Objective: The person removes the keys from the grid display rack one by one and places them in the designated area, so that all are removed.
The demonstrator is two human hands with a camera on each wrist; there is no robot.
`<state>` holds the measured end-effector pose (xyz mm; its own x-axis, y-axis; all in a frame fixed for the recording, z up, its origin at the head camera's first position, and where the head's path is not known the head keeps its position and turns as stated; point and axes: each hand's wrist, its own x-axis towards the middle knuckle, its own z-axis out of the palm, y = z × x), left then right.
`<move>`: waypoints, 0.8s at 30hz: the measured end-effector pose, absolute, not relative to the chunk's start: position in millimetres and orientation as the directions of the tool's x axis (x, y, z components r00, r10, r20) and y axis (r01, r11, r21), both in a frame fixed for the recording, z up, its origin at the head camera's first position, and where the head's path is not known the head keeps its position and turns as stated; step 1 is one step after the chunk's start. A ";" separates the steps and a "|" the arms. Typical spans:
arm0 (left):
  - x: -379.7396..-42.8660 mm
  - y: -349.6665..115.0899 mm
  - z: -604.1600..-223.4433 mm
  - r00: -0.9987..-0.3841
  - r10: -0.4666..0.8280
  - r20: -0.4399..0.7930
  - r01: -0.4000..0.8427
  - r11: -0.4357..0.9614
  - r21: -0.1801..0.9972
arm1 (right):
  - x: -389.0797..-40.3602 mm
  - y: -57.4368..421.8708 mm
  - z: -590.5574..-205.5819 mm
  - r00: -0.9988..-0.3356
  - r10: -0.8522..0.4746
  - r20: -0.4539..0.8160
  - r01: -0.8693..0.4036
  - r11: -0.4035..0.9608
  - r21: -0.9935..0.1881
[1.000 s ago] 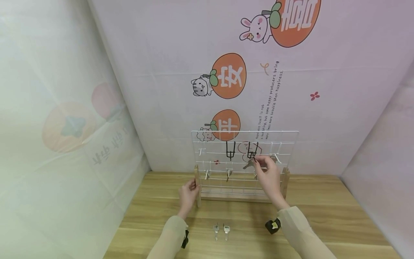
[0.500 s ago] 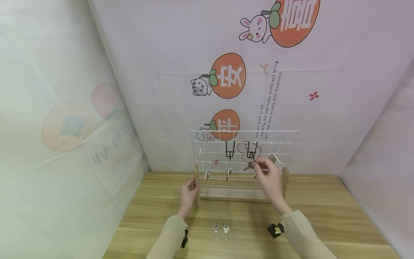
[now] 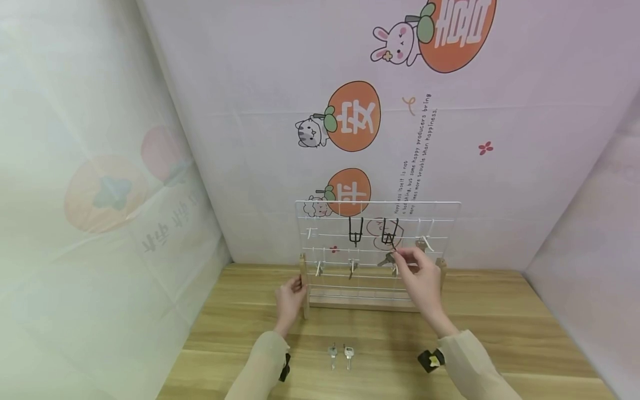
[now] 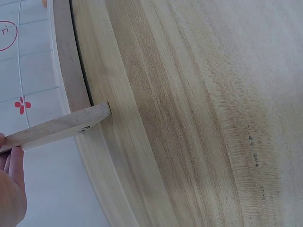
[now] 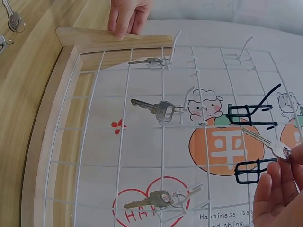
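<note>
My right hand (image 3: 419,278) pinches a metal key (image 5: 265,140) at its head and small ring, in front of a white wire grid (image 3: 377,203). In the right wrist view its fingertips are right at the prong of the right-hand black hook (image 5: 247,172), overlapping it. The second black hook (image 3: 355,230) bears nothing. At the rack's left side my left hand (image 3: 291,300) grips the wooden post (image 4: 61,125) that holds up the grid. Other keys hang on white hooks: one (image 5: 163,111) mid-grid, one (image 5: 151,61) near the post, one (image 5: 156,200) lower in that view.
Two loose keys, one (image 3: 333,355) and another (image 3: 349,355), lie on the wooden table (image 3: 250,322) before the rack. A bare white hook (image 3: 311,233) sits at the grid's upper left. A printed cloth (image 3: 280,166) stands behind the rack, with cloth walls at both sides.
My right hand has drawn slightly down and back from the black hook, with the key still pinched in it. The left hand stays on the post.
</note>
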<state>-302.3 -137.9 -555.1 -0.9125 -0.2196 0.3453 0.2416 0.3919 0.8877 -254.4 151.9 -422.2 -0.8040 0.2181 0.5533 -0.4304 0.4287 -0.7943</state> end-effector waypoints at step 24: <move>-303.7 -137.6 -556.2 -0.909 -0.225 0.351 0.243 0.396 0.885 | -238.3 155.3 -422.8 -0.814 0.151 0.561 -0.447 0.454 -0.771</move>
